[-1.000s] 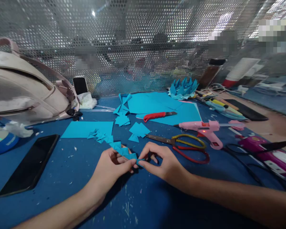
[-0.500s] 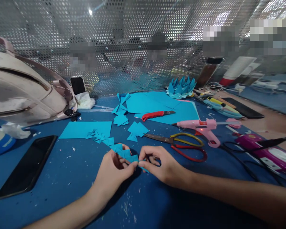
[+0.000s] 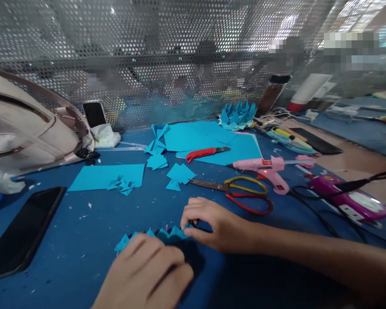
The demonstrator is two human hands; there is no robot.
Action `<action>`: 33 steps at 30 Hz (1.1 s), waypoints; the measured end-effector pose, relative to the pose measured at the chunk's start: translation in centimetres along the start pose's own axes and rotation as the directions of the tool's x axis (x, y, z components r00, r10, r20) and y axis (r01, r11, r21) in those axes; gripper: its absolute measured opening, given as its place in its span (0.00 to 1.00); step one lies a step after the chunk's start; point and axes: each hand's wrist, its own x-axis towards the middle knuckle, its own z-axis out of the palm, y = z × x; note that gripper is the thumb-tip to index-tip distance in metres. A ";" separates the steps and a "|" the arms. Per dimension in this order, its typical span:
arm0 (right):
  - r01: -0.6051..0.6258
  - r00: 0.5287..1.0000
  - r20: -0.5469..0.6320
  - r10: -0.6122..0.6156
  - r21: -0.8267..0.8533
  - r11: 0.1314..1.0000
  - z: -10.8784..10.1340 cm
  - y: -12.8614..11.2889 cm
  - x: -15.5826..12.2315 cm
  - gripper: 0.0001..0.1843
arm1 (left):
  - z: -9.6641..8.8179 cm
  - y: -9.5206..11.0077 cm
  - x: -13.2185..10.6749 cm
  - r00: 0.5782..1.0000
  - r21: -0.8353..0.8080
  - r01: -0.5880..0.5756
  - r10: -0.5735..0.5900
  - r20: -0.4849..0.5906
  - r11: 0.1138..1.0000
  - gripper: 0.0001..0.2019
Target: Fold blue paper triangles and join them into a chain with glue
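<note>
A chain of folded blue paper pieces [image 3: 154, 235] lies near me on the dark blue table [image 3: 83, 231]. My left hand [image 3: 148, 272] is close to the camera, knuckles up, fingers curled over the chain's near side. My right hand [image 3: 209, 223] pinches the chain's right end between thumb and fingers. More folded blue pieces [image 3: 122, 185] rest on a blue sheet [image 3: 96, 177] farther back, and others [image 3: 179, 175] sit beside the scissors [image 3: 241, 193].
A black phone [image 3: 22, 231] lies at left, a pale bag [image 3: 25, 128] behind it. A red utility knife [image 3: 206, 152], pink glue gun [image 3: 266, 167], purple device [image 3: 350, 199] with cables and a blue paper flower [image 3: 238, 115] lie to the right. A perforated metal screen [image 3: 180, 51] closes the back.
Both hands drew the paper chain toward me, off the pile on the blue sheet. My left hand turned knuckles up and came close to the camera. The view shifted slightly left.
</note>
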 end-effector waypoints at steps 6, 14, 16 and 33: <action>0.052 0.998 0.044 -0.047 -0.112 0.992 0.5 -0.4 -0.3 0.02 | -0.1 -2.8 0.8 0.980 0.029 0.197 -0.197 0.020 0.980 0.05; 0.162 0.984 -0.024 -0.175 -0.273 0.948 0.3 1.0 -0.3 0.04 | 0.2 -3.6 0.8 0.990 0.099 0.106 -0.115 0.087 0.989 0.09; 0.182 0.979 -0.042 -0.198 -0.247 0.952 -0.2 1.5 -0.1 0.05 | 0.2 -3.7 0.7 0.991 0.111 0.088 -0.098 0.089 0.990 0.10; 0.066 0.992 -0.076 -0.097 -0.334 0.940 -1.9 3.0 0.8 0.09 | 0.5 -4.4 -0.2 0.977 0.032 0.178 -0.181 0.115 0.984 0.02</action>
